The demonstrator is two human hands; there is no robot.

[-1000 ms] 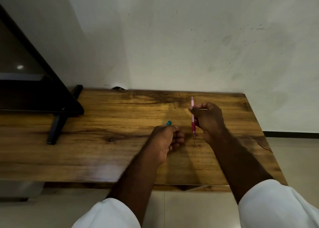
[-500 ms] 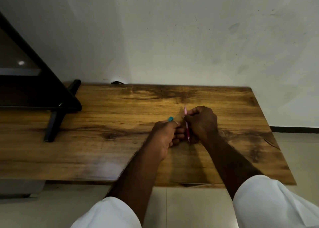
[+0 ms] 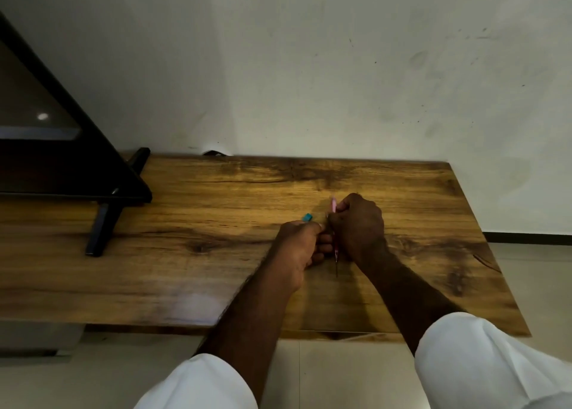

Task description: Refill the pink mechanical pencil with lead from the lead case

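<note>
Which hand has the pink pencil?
The right hand: it grips the pink mechanical pencil, tip down. The left hand grips the lead case instead, only its teal end showing.

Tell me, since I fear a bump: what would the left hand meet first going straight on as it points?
Likely the pink pencil in the right hand, close beside the left hand; depth is unclear.

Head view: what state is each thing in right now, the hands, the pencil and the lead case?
pink mechanical pencil: roughly upright, tip down toward the table.
lead case: teal end pokes out of the fist; open or closed, cannot tell.
left hand: grips the lead case.
right hand: grips the pink mechanical pencil.
</note>
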